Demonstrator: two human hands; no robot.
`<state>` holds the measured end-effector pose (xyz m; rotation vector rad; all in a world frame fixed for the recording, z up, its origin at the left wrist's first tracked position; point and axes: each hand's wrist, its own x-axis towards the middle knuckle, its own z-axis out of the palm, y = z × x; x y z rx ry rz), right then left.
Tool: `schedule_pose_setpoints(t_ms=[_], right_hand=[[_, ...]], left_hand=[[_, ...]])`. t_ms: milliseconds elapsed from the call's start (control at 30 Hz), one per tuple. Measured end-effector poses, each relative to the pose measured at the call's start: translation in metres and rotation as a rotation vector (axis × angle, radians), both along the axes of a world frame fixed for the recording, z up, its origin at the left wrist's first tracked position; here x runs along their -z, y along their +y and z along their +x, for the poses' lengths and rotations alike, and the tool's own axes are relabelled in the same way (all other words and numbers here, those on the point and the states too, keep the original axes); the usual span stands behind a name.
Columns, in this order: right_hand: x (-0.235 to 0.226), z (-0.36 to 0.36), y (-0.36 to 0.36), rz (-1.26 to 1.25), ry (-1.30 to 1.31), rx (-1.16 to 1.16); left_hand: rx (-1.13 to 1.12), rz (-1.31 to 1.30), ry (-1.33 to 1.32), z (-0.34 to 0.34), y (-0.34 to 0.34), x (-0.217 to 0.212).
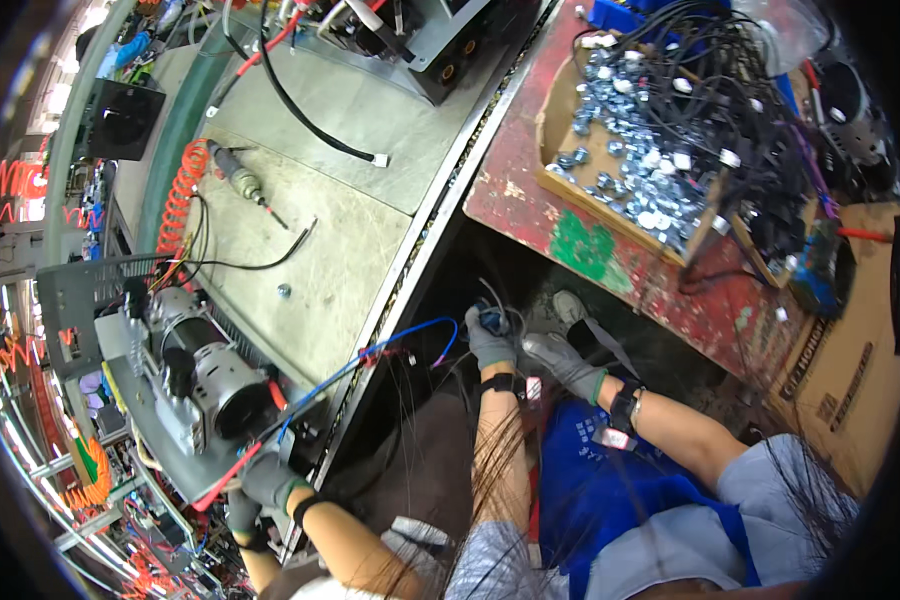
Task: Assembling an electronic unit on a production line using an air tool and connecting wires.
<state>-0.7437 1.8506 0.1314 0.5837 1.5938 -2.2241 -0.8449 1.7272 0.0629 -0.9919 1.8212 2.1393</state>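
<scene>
On my side of the red table (515,185), my left hand (490,342) closes around a small wire bundle (491,317). A thin strand curls up from it, away from me; its long axis is unclear. It looks dark and bluish, with a paler loop, partly hidden by my grip. My right hand (565,367) is close beside it, its hold impossible to tell. The red table has chipped paint; left of it stands a pale metal bench (345,235).

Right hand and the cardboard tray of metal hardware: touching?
Apart. Head view shows red tabletop between the right hand and cardboard tray.
</scene>
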Motion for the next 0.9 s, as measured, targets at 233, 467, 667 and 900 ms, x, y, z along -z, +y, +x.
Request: schedule_pose_setpoints(t_ms=[233,467,667,900], right_hand=[[-0.029,0.018,0.047,-0.105,-0.283,0.002],[-0.083,0.013,0.093,0.165,-0.444,-0.023],[-0.092,0.009,0.098,0.229,-0.445,-0.026],[-0.099,0.036,0.112,0.255,-0.474,0.049]], left_hand=[[0.953,-0.859,-0.445,-0.096,-0.021,0.081],[0.719,-0.538,-0.378,-0.136,0.006,0.146],[0.561,-0.289,-0.333,-0.139,0.031,0.139],[0.42,0.009,-0.273,-0.116,0.088,0.035]])
